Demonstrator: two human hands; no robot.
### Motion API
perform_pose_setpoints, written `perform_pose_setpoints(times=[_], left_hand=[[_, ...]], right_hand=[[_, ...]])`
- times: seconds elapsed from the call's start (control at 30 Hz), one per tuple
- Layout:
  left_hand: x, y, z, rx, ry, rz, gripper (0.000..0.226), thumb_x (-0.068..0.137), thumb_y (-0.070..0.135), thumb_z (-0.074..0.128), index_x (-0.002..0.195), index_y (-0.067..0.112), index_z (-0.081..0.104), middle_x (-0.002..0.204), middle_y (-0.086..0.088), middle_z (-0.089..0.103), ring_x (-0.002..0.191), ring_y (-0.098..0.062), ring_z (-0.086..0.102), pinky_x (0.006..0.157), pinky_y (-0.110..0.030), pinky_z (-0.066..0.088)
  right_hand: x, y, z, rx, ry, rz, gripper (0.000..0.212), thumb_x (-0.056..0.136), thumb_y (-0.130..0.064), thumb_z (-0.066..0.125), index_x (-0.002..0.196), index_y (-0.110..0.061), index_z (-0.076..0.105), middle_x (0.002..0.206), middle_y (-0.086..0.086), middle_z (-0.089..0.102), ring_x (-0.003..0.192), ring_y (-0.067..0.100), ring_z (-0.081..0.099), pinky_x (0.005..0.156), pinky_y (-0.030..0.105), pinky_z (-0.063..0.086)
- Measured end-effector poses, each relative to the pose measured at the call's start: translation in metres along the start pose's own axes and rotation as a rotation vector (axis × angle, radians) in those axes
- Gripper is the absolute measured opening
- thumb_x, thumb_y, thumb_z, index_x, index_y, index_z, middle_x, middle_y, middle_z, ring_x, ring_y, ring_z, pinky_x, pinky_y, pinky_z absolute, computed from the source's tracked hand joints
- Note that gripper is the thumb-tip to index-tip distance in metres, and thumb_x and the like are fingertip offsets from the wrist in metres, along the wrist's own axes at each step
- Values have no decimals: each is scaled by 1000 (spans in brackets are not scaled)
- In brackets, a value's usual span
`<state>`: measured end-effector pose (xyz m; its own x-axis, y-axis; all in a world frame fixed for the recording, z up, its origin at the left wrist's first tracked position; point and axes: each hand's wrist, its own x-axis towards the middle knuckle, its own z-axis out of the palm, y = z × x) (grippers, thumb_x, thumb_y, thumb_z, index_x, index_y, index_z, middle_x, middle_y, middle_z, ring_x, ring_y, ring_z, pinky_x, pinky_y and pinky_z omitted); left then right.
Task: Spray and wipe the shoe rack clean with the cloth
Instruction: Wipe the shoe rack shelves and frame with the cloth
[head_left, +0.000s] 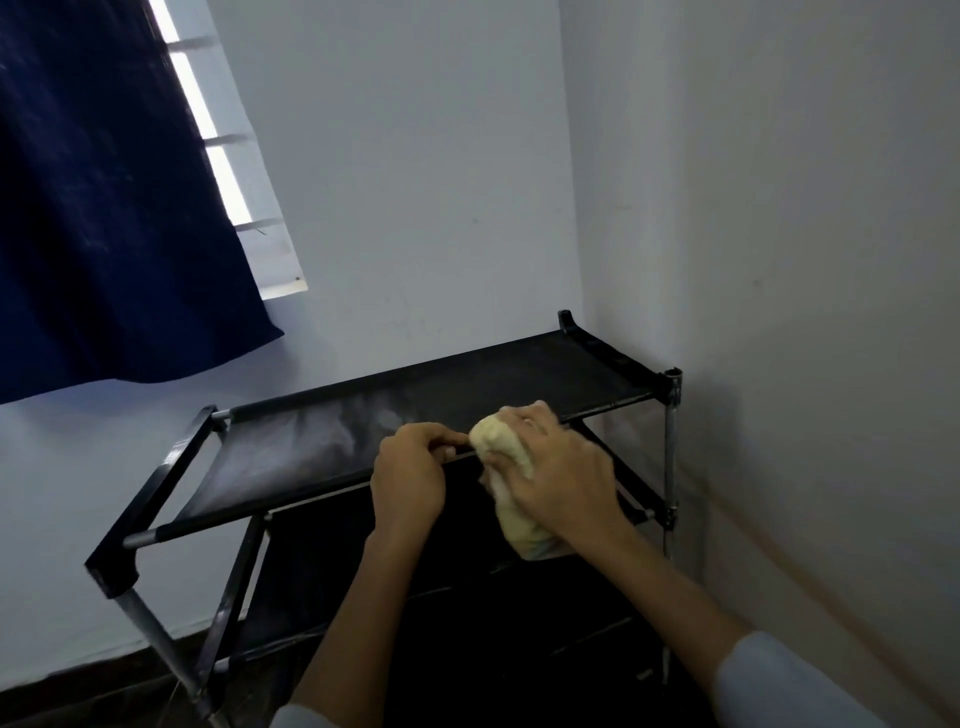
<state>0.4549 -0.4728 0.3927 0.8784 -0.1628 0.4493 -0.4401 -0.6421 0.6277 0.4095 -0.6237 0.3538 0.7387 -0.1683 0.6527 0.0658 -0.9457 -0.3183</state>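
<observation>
**Cloth on the front rail of the top shelf**

The right hand (558, 470) has its fingers curled round a bunched pale yellow cloth (506, 467), pressing it against the front rail of the rack (171, 467); part of the cloth hangs below the palm, in front of the shelf beneath. The left hand (410, 473) sits just beside it, fingers folded narrow over the same rail, seemingly steadying the frame; whether it actually pinches the rail or only rests on it I cannot tell. Both sleeves (779, 680) are pale.

Outward from the hands, the top shelf is black fabric stretched between rails, with a greyish smear of dust or spray left of centre, so I judge the wiping only partly done. The rack stands in a corner, its right posts near the wall (779, 208); a dark blue curtain (104, 208) hangs over a window (228, 176) well to the left.

Risks: the frame looks light, so a hard push could rock it or slide it into the wall; the hanging cloth could snag on a rail end; the fabric may sag under pressure and leave streaks.

No spray bottle is in view; no container either; the 2 visible shelves hold no shoes.
</observation>
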Motion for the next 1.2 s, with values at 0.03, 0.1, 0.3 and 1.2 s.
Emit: perform_pose_setpoints(times=[0.03,0.1,0.3,1.2], left_hand=[[1,0,0,-14,3,-6,24,84,2,63,86,24,74,90,5,72,86,-11,66,80,-30,54],[3,0,1,-12,0,-10,22,84,2,64,86,21,74,92,5,72,88,-10,66,81,-26,51],[9,-2,-3,-11,-61,-40,22,82,2,66,86,22,72,86,8,69,83,-6,64,82,-19,44],[12,-5,-8,-44,-119,22,21,82,-3,65,89,16,72,89,4,68,79,-2,60,85,-25,46]], right_hand=[[1,15,-4,2,11,38,57,86,-63,34,130,-31,52,128,-8,52,92,24,66,72,34,49],[2,47,-12,70,24,161,54,89,-59,40,135,-32,48,136,-9,47,110,23,59,83,35,45],[-4,68,-5,202,225,425,49,91,-47,52,137,-33,45,137,-8,47,113,27,56,86,36,44],[-28,68,-1,569,38,298,61,83,-61,47,139,-38,42,142,-8,49,122,15,51,99,30,42]])
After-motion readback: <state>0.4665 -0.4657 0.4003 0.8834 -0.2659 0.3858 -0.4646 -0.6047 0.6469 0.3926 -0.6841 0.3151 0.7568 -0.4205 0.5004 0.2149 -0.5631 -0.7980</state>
